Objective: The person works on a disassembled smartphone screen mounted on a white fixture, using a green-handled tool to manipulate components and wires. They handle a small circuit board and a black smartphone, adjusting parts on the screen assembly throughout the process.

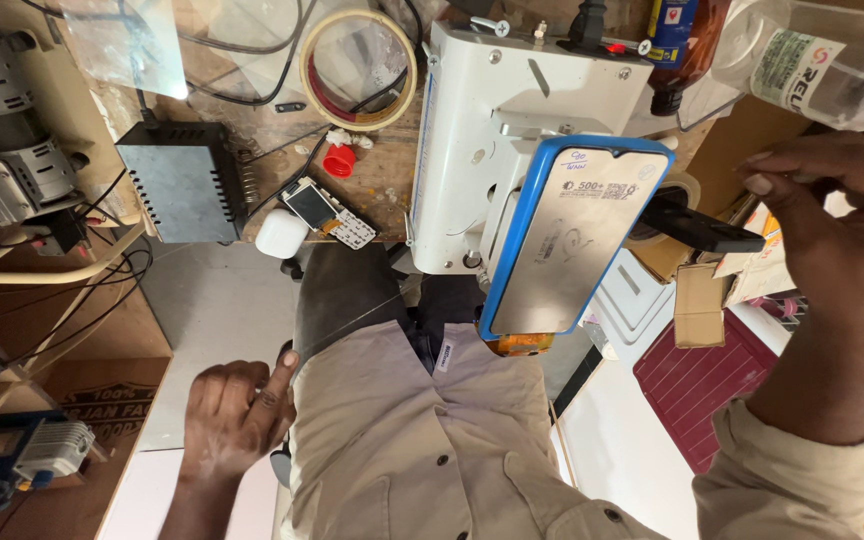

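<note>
One phone screen (574,240) just beside rt hand (837,225)

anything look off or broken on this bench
Yes. A small keypad phone lies opened up on the wooden bench, its screen tilted and keypad part skewed beside it. The blue-rimmed panel sits tilted on the white machine, overhanging its edge.

Centre frame, the glossy white machine (472,150) carries a matt grey panel (577,240) rimmed in smooth blue plastic. Upper left, the bench (372,170) is rough, scuffed wood, bearing a dull grey metal box (184,180). Below, the shirt (422,450) is soft beige cloth.
</note>
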